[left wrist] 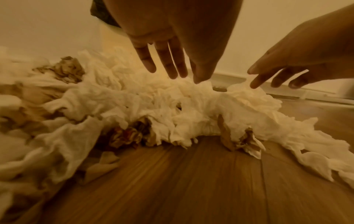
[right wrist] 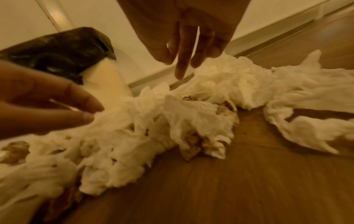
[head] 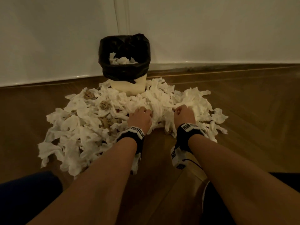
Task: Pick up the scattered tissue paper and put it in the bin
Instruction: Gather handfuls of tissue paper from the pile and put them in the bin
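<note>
A wide heap of crumpled white tissue paper [head: 90, 127] [left wrist: 134, 103] [right wrist: 153, 121] lies on the wooden floor around a white bin with a black liner [head: 124, 69] [right wrist: 57, 50]. The bin holds some tissue. Brown crumpled wads [head: 104, 105] are mixed into the heap. My left hand [head: 142, 114] [left wrist: 176, 75] reaches down with straight fingers, its tips touching the top of the heap just in front of the bin. My right hand [head: 181, 111] [right wrist: 182, 65] hovers beside it with loosely spread fingers, its index finger pointing down at the tissue. Neither hand holds anything.
The bin stands against a white wall [head: 211, 30] with a skirting board. Bare wooden floor [head: 155, 151] shows between my forearms and to the far right. My dark-clothed knee [head: 27, 192] is at the lower left.
</note>
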{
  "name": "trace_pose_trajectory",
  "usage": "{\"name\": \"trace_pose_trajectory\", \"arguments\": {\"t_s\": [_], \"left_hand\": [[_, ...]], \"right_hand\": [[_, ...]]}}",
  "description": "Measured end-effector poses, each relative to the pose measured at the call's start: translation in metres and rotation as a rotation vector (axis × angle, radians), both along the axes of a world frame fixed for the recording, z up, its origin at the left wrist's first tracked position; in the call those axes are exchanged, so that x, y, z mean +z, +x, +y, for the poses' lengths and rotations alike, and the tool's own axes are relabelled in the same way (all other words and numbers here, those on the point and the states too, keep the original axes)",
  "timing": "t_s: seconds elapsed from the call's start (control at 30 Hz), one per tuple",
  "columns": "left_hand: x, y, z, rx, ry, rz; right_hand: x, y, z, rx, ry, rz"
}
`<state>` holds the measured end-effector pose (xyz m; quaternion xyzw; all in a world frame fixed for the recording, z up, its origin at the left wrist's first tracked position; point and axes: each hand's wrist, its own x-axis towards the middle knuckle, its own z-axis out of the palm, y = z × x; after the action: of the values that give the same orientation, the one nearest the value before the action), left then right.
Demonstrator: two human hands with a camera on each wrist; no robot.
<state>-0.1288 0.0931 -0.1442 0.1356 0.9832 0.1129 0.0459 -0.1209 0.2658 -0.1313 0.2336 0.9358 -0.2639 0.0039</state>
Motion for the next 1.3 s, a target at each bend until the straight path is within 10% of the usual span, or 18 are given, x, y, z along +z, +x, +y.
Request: {"name": "trace_pose_trajectory", "arguments": {"t_s": [0.5, 0.9, 1.3], "left_hand": [[-0.02, -0.025, 0.027, -0.128, -0.244, -0.314], [-0.002, -0.022, 0.019, 0.053, 0.278, -0.101], [-0.023, -0.023, -0.004, 0.112, 0.332, -0.082]], "right_hand": [[-0.066, 0.039, 0.012, -0.005, -0.117, -0.36], [-0.067, 0.038, 0.007, 0.134, -0.138, -0.358], [-0.07, 0.03, 0.005, 0.124, -0.212, -0.353]]}}
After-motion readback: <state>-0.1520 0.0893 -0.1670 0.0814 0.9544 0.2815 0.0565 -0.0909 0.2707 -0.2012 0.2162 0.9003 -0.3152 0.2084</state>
